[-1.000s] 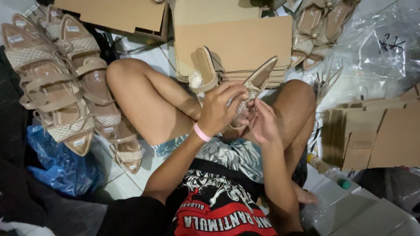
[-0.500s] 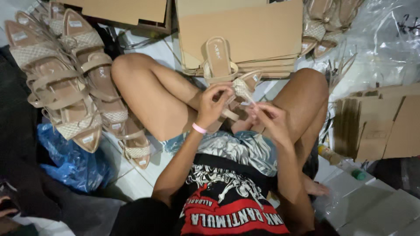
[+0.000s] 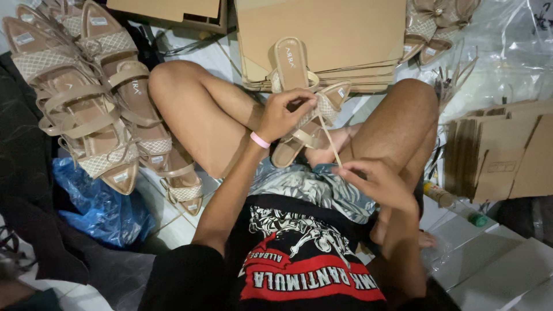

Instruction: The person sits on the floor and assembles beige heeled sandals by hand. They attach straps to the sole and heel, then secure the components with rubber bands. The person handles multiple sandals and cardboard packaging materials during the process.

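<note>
I sit cross-legged on the floor. My left hand (image 3: 283,114), with a pink band at the wrist, grips the woven strap of a beige pointed sandal (image 3: 308,129) that rests on my legs. My right hand (image 3: 377,185) is lower, near my lap, pinching the end of a thin pale cord (image 3: 329,141) that runs taut up to the sandal's strap. A second beige sandal (image 3: 291,62) lies on a stack of flat cardboard (image 3: 340,34) just beyond the held one.
Several matching beige sandals (image 3: 92,103) lie piled at the left. A blue plastic bag (image 3: 98,201) sits below them. More sandals (image 3: 429,26) and clear plastic are at the top right. Folded cardboard boxes (image 3: 501,155) and white boxes (image 3: 489,265) stand at the right.
My right hand has drawn down and away from the sandal, pulling the cord out taut. My left hand stays on the sandal's strap. The second sandal now lies on the cardboard stack.
</note>
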A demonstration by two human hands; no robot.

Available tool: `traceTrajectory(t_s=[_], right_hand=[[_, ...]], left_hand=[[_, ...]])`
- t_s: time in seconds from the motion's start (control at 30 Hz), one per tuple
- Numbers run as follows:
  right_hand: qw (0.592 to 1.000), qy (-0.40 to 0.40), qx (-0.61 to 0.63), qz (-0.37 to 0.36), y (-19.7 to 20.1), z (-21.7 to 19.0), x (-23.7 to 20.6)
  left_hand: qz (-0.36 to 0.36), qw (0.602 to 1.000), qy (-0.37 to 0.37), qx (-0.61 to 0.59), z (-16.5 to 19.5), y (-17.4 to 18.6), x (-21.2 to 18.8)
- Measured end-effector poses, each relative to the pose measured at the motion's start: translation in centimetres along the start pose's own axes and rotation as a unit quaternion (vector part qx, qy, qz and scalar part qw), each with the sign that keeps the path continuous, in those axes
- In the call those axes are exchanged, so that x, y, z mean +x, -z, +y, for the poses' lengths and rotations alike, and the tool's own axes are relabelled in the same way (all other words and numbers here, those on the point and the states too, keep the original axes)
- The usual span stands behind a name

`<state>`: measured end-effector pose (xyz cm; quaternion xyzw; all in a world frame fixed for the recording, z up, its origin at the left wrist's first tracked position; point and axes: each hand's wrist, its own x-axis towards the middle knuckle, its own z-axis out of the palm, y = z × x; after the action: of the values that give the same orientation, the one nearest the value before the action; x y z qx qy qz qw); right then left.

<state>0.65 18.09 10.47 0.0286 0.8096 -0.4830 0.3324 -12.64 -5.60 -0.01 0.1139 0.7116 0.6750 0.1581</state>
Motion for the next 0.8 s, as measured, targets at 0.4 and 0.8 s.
traceTrajectory(t_s=[0.4,0.8], right_hand=[[0.942,0.103,0.25,0.197,2.3,6.7,0.0],[0.828,0.227,0.478,0.184,5.7,1.1,12.3]], left_hand=[[-0.07,0.985,-0.145,0.062,-0.1,-2.6,-0.6],[-0.029,0.99,-0.114,0.078,-2.3,-4.9,-1.9]])
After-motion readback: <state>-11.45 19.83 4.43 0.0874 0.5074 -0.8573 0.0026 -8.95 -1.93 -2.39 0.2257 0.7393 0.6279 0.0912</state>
